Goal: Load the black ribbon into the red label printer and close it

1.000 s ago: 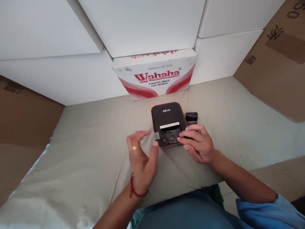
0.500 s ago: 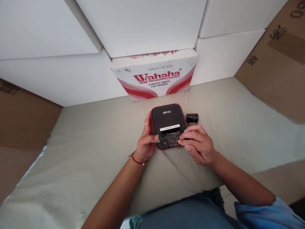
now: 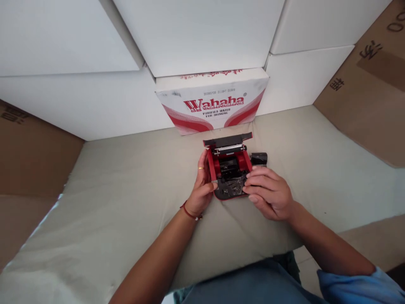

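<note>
1. It seems to be a storage or packing corner; more exactly I cannot tell.
2. On the far side, white boxes [image 3: 199, 38] are stacked behind a Wahaha water carton [image 3: 215, 122].
3. Brown cartons [image 3: 376, 114] stand left and right of the cloth-covered surface [image 3: 126, 190].

Soft, diffuse light spread over the tabletop [image 3: 126, 194], left carton [image 3: 34, 160] cast in shade, red-and-black device [image 3: 243, 161] darkened inside, faint glare caught on dark cylinder [image 3: 259, 158], small print [image 3: 219, 91] slightly blurred, edges stretched by distortion.

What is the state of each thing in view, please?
Black-and-red device: open
Lid: raised
Left hand: gripping the device's left side
Right hand: touching the device's right front
Black cylinder: lying on its side
Wahaha carton: closed where visible
White boxes: stacked
Cloth: spread, creased
</note>
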Tool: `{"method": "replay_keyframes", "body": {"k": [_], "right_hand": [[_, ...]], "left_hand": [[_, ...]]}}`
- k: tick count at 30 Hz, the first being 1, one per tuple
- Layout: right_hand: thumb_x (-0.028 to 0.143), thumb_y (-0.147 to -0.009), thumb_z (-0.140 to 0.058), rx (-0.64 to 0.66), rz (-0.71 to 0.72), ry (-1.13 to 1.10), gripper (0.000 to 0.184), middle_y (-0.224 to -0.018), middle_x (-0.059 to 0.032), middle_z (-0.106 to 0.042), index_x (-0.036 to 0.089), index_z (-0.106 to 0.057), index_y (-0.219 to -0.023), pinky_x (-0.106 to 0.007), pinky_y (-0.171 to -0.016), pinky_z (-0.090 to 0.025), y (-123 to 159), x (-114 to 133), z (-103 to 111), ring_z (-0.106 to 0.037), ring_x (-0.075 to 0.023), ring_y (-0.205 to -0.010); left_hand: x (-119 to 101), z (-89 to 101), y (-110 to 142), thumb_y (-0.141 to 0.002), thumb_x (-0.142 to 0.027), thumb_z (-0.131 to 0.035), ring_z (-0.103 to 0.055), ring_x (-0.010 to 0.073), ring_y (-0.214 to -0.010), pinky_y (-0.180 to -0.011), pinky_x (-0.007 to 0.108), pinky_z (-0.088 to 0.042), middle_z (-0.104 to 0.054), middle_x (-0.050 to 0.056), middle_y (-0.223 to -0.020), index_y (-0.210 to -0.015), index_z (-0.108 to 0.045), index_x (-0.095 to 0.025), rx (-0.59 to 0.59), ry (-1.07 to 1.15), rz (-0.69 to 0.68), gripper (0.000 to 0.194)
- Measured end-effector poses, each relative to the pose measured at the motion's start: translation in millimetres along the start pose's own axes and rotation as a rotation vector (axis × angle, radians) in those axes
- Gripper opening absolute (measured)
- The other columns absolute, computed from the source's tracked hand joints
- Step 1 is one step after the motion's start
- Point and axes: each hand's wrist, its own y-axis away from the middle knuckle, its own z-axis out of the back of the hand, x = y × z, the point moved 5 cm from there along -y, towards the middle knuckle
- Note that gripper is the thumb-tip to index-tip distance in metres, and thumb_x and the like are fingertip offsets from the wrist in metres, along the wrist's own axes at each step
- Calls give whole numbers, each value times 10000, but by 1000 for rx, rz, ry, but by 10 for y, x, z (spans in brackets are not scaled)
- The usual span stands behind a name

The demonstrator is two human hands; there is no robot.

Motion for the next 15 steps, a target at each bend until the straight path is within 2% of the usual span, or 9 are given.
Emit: {"method": "replay_keyframes", "body": {"k": [2,4,6,8,10,12,15], "right_hand": [[268,-1085,-595,28,-76,-9,236,-1072,-87,-857,238,-828,-1102,-466,-1013,-652,-122,-29,41,-791,-254,-1038],[294,-1120,-559,109,-230,1,280,-1166,-91,-862,233,-832,-1102,-390,-986,-645,-291,-106,48,-811,-228,-1047],[331,-1135,-547,267,-398,69,306,-1164,-71,-872,238,-838,-1125,-338,-910,-634,-473,-215,-16,-824,-215,-998],[324,-1124,-545,470,-501,215,308,-1116,-60,-882,247,-843,-1143,-335,-826,-610,-639,-326,-140,-825,-230,-945],[253,-1084,-561,672,-536,393,293,-1103,-78,-884,252,-847,-1144,-348,-748,-569,-770,-431,-297,-823,-264,-927],[177,-1025,-598,837,-512,521,291,-1128,-103,-881,253,-843,-1161,-352,-696,-532,-860,-509,-466,-820,-294,-941],[128,-954,-666,980,-454,611,271,-1104,-137,-881,219,-841,-1139,-353,-662,-511,-931,-576,-677,-816,-314,-944]], "left_hand": [[1,-5,-12,-743,-405,-902,-268,362,-1746,-1436,549,-235,-339,-16,-1862,-1656,-459,-438,9,21,-16,1016],[7,5,-26,-745,-413,-907,-270,358,-1746,-1434,546,-238,-348,-18,-1856,-1627,-492,-438,2,57,-20,976],[21,24,-40,-752,-404,-904,-272,352,-1745,-1435,547,-229,-370,-12,-1843,-1609,-509,-434,-14,83,-16,945],[38,40,-51,-759,-396,-897,-282,353,-1741,-1437,552,-217,-390,-5,-1830,-1604,-514,-429,-25,102,-14,928],[58,51,-63,-754,-385,-898,-297,356,-1732,-1438,553,-208,-406,1,-1818,-1601,-515,-422,-30,117,-17,929],[76,61,-74,-742,-374,-904,-306,355,-1727,-1440,548,-197,-423,5,-1806,-1590,-523,-413,-37,129,-22,931],[93,68,-89,-727,-364,-911,-308,349,-1726,-1441,533,-189,-436,9,-1797,-1570,-538,-404,-39,135,-30,923]]}}
